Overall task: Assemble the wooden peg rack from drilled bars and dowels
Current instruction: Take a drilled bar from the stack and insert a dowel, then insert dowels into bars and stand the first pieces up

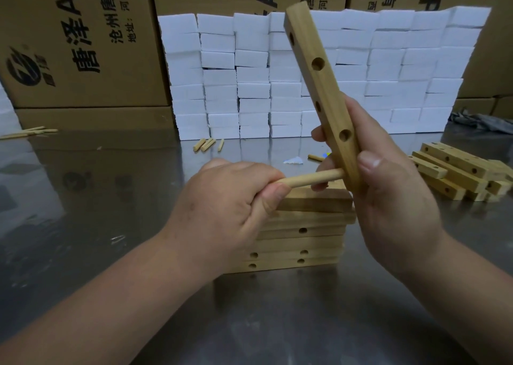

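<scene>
My right hand (388,198) grips the lower end of a drilled wooden bar (319,86), held nearly upright and tilted left at the top, with several holes showing along its face. My left hand (227,206) grips a round dowel (313,178) that points right, its tip set into the bar's lowest hole. Both hands are above a stack of drilled bars (299,242) lying flat on the steel table.
A loose pile of drilled bars (458,173) lies at the right. Short dowels (206,144) lie near the white foam blocks (305,73) stacked at the back; longer sticks (30,131) lie far left. Cardboard boxes (77,45) stand behind. A grey cloth (483,120) sits back right.
</scene>
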`<state>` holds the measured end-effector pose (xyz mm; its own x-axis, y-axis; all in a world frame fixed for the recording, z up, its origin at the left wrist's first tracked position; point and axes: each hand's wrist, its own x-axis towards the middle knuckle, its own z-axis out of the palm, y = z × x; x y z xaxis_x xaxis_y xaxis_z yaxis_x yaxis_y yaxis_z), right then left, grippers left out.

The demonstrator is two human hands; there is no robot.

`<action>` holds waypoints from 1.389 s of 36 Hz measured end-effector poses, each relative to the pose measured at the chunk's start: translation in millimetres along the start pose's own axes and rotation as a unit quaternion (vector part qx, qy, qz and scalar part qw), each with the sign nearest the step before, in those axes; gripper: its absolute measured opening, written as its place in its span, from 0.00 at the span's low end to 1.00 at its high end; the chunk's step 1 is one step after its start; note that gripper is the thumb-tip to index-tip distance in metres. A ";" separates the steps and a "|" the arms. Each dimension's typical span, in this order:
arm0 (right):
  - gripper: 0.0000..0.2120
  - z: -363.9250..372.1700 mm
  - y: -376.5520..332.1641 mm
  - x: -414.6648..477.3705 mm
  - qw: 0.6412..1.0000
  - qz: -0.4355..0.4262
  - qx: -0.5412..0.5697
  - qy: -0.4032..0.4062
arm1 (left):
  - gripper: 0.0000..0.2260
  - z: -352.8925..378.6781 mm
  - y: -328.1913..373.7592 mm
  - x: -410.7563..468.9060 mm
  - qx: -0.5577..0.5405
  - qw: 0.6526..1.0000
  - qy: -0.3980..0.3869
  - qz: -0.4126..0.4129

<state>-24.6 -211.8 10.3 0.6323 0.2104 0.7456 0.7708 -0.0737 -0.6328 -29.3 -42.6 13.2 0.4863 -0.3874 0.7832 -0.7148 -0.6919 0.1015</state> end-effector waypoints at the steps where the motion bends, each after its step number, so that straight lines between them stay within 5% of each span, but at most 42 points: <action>1: 0.29 0.0 -0.4 -0.6 1.000 -0.002 -0.003 -0.002 | 0.15 -0.5 0.0 0.3 0.003 1.000 0.004 0.003; 20: 0.28 6.2 -0.6 1.3 0.995 -0.018 -0.090 0.040 | 0.21 -5.1 3.5 3.1 -0.015 0.998 0.053 0.022; 28: 0.29 8.3 -0.3 -1.3 0.994 0.018 -0.087 0.068 | 0.11 -1.7 -4.0 0.0 0.012 0.999 0.045 0.011; 43: 0.23 11.0 -0.8 -0.5 0.993 0.048 -0.033 0.104 | 0.25 -2.5 -7.3 2.5 -0.044 0.998 0.050 0.023; 50: 0.15 -4.3 1.1 7.4 0.970 0.099 -0.052 0.216 | 0.13 1.8 -40.3 -0.6 -0.203 0.948 0.175 -0.172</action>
<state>-18.7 -214.5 16.0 0.7261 -0.2435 0.6430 0.6198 -0.1729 -0.7654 0.1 -15.6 7.6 0.5800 0.0935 0.8092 -0.7134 -0.4212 0.5600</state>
